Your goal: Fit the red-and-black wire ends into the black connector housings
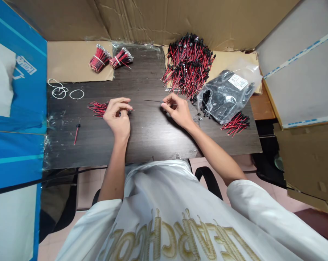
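Observation:
My right hand point(176, 108) pinches a thin dark wire point(152, 100) near one end, between thumb and forefinger. The wire's other end points left, over the tabletop. My left hand point(117, 115) is held with its fingers loosely curved and apart, above a small pile of red and black wires point(97, 108). Part of that pile is hidden under the hand, and a few dark bits show just beyond the fingertips. Nothing gripped is plain to see in this hand. A single red wire with a black connector point(76, 135) lies to the left on the dark table point(150, 137).
Two banded wire bundles point(99, 59) lie at the back left, near white rubber bands point(77, 94). A big heap of red wires with black connectors point(189, 65) fills the back right. Beside it are a clear bag of black parts point(226, 96) and another wire pile point(236, 124). Cardboard point(142, 21) walls the back.

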`<state>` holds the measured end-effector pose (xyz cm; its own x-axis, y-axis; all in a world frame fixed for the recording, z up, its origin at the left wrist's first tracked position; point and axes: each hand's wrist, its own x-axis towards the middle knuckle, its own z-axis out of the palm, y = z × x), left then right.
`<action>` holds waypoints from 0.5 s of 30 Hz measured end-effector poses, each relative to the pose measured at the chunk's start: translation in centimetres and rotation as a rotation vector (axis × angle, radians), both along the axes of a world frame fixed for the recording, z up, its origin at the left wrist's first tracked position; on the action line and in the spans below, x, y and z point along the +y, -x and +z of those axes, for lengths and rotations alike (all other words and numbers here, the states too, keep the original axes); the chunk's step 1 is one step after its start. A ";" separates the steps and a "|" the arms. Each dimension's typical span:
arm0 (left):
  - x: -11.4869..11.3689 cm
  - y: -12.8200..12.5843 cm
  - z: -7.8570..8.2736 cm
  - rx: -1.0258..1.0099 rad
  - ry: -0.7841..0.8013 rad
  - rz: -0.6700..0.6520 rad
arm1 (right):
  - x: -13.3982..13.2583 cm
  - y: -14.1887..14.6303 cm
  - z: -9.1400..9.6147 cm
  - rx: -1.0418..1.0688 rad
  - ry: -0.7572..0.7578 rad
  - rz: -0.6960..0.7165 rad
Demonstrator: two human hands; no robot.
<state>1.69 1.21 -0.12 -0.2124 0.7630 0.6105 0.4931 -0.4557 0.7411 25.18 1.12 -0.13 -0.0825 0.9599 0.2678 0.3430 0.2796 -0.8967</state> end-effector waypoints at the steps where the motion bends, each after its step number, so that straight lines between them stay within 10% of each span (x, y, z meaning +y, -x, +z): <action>1: 0.0 0.0 0.0 0.015 0.014 -0.001 | 0.0 0.0 0.0 -0.006 0.000 -0.001; 15: 0.8 0.6 -0.7 -0.049 0.157 -0.085 | 0.1 -0.1 0.0 -0.013 -0.005 -0.001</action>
